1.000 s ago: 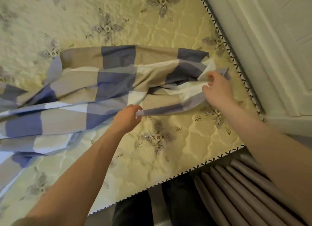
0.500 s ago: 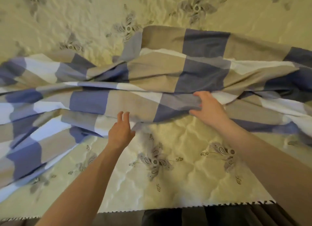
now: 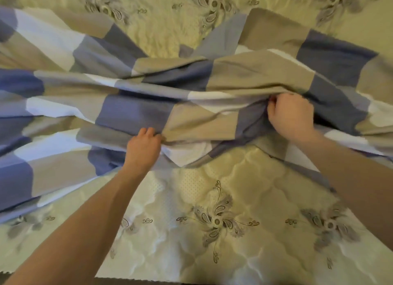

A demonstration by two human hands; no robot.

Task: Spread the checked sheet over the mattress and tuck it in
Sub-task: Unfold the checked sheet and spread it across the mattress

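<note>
Both hands (image 3: 217, 131) grip sheet (image 3: 136, 112) — bunched.

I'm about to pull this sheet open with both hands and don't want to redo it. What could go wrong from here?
1. The checked sheet is bunched in twisted folds across the mattress; pulling now may tighten the twist rather than open it.
2. The left hand and right hand both grip mid-fabric folds, not visible edges or corners, so the sheet could spread crooked.
3. The near strip of mattress is bare, so too little cloth may be left to tuck there.
</note>
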